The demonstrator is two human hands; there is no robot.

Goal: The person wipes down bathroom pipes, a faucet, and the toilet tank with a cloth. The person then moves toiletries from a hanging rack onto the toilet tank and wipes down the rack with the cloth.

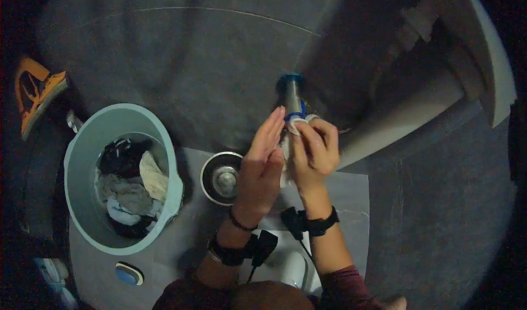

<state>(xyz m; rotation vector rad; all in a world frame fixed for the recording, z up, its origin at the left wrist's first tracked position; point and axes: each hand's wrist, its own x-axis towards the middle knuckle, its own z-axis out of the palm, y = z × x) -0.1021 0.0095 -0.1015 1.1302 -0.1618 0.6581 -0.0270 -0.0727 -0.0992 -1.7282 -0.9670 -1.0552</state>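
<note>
My left hand is held flat with its fingers straight and together, just left of a small white cloth. My right hand has its fingers closed on that cloth; part of the white material hangs down between the hands. Just beyond the fingertips stands a silver cylinder with a teal end and a blue band near the cloth. Whether the cloth touches the cylinder I cannot tell. A round metal bowl with a shiny rim sits left of my left hand.
To the left stands a pale green bucket with wet dark, grey and light clothes inside. An orange-handled brush lies beyond it. A blue and white oval object is on the floor nearby. At right is a pale pedestal.
</note>
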